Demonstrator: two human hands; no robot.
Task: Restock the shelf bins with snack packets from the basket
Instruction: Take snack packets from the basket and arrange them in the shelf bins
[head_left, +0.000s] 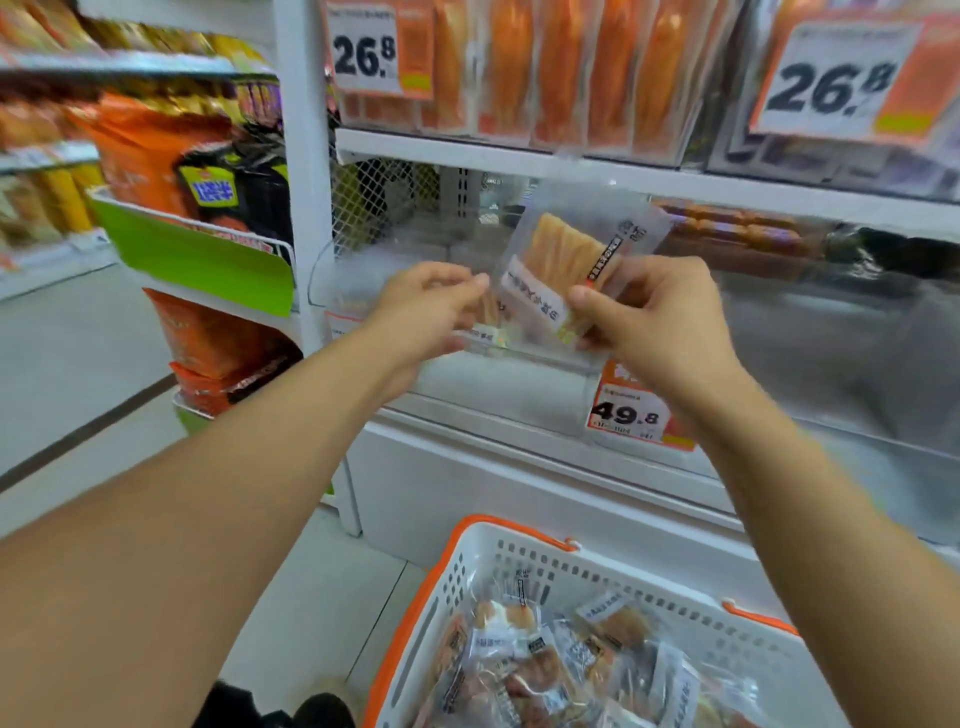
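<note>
My right hand (657, 317) pinches a clear snack packet (576, 254) of pale orange strips, held tilted in front of a clear shelf bin (395, 270). My left hand (431, 312) holds a second, smaller packet (491, 317) by its edge, just left of the first and over the bin's front lip. Below, a white basket with an orange rim (498, 540) holds several more clear snack packets (550, 660).
Price tags read 26.8 (363, 52) on the upper shelf and 49.8 (626, 415) on the bin front. Orange packets (550, 73) fill the upper shelf. A side rack with orange bags (156, 156) stands at left. Grey floor (67, 353) lies beyond it.
</note>
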